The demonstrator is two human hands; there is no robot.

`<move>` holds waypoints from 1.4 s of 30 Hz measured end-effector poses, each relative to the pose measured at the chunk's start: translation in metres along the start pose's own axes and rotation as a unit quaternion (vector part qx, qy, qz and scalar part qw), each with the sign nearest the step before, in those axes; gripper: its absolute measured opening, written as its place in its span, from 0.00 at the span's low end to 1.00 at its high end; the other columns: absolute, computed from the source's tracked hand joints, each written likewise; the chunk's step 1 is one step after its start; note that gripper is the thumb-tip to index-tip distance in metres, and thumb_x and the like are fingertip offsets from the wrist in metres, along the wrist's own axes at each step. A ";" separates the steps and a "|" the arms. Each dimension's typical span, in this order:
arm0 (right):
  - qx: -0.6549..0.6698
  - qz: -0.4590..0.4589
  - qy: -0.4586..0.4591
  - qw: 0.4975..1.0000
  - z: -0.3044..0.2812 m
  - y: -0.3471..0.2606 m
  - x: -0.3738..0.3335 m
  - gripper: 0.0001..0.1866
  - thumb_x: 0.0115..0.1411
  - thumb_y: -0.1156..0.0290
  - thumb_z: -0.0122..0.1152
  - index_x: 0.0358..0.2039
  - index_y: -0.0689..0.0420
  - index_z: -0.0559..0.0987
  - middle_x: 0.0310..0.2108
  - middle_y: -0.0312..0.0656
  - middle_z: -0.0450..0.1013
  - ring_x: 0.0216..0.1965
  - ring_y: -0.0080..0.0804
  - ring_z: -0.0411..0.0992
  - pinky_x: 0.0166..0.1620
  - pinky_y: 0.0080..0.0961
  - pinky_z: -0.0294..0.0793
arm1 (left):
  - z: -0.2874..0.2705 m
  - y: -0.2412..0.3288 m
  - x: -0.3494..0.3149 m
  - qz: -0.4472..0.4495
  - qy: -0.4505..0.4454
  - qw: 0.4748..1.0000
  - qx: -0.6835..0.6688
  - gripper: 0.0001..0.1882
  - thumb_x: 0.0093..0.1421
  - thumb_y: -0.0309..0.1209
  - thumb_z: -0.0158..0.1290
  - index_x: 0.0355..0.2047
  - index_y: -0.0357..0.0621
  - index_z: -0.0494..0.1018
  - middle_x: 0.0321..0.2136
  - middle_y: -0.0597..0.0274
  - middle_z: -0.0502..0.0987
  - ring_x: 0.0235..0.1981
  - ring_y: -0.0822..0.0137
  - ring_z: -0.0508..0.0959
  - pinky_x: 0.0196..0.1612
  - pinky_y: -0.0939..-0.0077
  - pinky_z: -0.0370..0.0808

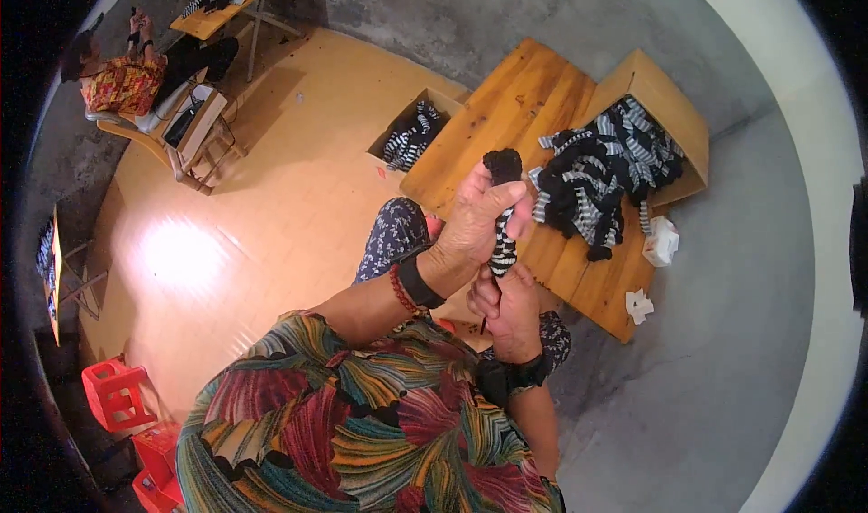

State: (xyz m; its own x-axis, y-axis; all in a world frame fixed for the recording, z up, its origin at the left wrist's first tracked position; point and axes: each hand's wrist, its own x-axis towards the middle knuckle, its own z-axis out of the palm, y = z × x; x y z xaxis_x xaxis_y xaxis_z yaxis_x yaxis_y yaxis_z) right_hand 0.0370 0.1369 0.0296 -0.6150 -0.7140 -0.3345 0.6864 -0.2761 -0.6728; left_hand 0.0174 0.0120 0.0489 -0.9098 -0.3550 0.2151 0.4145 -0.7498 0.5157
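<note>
A black-and-white striped knit piece (504,254) with a fuzzy black top end stands nearly upright in front of me. It looks like a small sock or glove, but I cannot tell which. My left hand (470,222) is wrapped round its upper part, the thumb pressed across the front. Just below, my right hand (509,310) pinches its lower end with curled fingers. Something thin and dark pokes out beneath the right fingers, too small to name. Both hands are over my lap, beside the near edge of the wooden table (488,124).
A cardboard box (683,115) lies tipped on the table, striped knit pieces (597,178) spilling out. A tissue pack (661,242) and crumpled tissue (638,307) sit nearby. Another box (389,148) stands on the floor. A seated person (127,84) works far left; red stools (117,394) stand lower left.
</note>
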 end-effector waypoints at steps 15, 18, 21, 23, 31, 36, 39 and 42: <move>-0.215 -0.061 0.138 0.965 -0.018 -0.029 -0.027 0.12 0.58 0.62 0.48 0.24 0.57 0.69 0.11 0.26 0.56 0.11 0.12 0.51 0.14 0.10 0.47 | -0.005 0.035 0.010 -0.074 -0.059 0.940 0.327 0.10 0.57 0.34 0.48 0.33 0.40 0.69 0.23 0.68 0.71 0.24 0.78 0.70 0.29 0.84 0.68; -0.200 -0.080 0.142 0.966 -0.020 -0.026 -0.025 0.12 0.58 0.62 0.48 0.24 0.56 0.69 0.11 0.26 0.56 0.12 0.11 0.51 0.14 0.10 0.48 | -0.011 0.021 0.004 -0.036 -0.055 0.909 0.411 0.08 0.56 0.33 0.48 0.26 0.41 0.68 0.18 0.71 0.68 0.20 0.81 0.66 0.23 0.86 0.63; -0.207 -0.074 0.128 0.967 -0.023 -0.029 -0.024 0.13 0.58 0.62 0.49 0.24 0.57 0.69 0.12 0.25 0.56 0.12 0.11 0.51 0.14 0.10 0.48 | -0.011 0.014 -0.003 0.050 -0.100 0.908 0.404 0.11 0.55 0.30 0.50 0.18 0.42 0.63 0.15 0.74 0.64 0.18 0.81 0.60 0.19 0.84 0.57; -0.230 -0.068 0.130 0.962 -0.025 -0.033 -0.027 0.13 0.58 0.62 0.49 0.24 0.57 0.69 0.12 0.25 0.56 0.12 0.11 0.51 0.14 0.10 0.49 | 0.000 0.021 -0.006 -0.095 -0.032 0.943 0.318 0.11 0.55 0.28 0.49 0.17 0.43 0.65 0.14 0.73 0.65 0.18 0.80 0.63 0.19 0.85 0.59; -0.253 -0.070 0.126 0.957 -0.034 -0.027 -0.030 0.14 0.59 0.61 0.48 0.23 0.57 0.70 0.12 0.26 0.56 0.12 0.11 0.50 0.15 0.10 0.47 | -0.016 0.014 0.016 -0.067 -0.096 0.985 0.126 0.27 0.51 0.45 0.52 0.45 0.39 0.63 0.35 0.55 0.73 0.37 0.64 0.74 0.40 0.72 0.70; -0.247 -0.073 0.127 0.958 -0.031 -0.025 -0.028 0.15 0.58 0.60 0.48 0.23 0.58 0.70 0.12 0.26 0.56 0.12 0.11 0.50 0.15 0.10 0.47 | -0.004 0.011 0.022 -0.137 -0.102 0.983 0.068 0.21 0.57 0.42 0.46 0.44 0.39 0.64 0.28 0.52 0.75 0.31 0.60 0.76 0.39 0.68 0.71; -0.251 -0.075 0.144 0.954 -0.032 -0.023 -0.027 0.15 0.58 0.59 0.48 0.23 0.57 0.70 0.12 0.26 0.55 0.12 0.11 0.51 0.15 0.11 0.47 | -0.003 -0.005 0.013 -0.094 -0.052 0.993 0.057 0.18 0.59 0.40 0.43 0.42 0.39 0.65 0.27 0.52 0.75 0.30 0.60 0.77 0.38 0.68 0.72; -0.283 -0.062 0.153 0.945 -0.035 -0.024 -0.029 0.15 0.58 0.59 0.49 0.22 0.57 0.70 0.11 0.25 0.55 0.12 0.11 0.51 0.15 0.10 0.48 | -0.006 -0.007 0.010 -0.058 -0.035 0.993 0.092 0.16 0.60 0.38 0.42 0.40 0.39 0.65 0.27 0.53 0.75 0.29 0.62 0.76 0.36 0.71 0.72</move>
State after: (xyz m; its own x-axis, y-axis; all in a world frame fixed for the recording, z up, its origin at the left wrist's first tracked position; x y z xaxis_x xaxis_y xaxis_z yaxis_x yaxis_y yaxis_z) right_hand 0.0245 0.1875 0.0325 -0.8200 -0.4560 -0.3459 0.3369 0.1041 -0.9358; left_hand 0.0056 0.0107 0.0428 -0.9532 -0.2269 0.1999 0.3016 -0.6666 0.6817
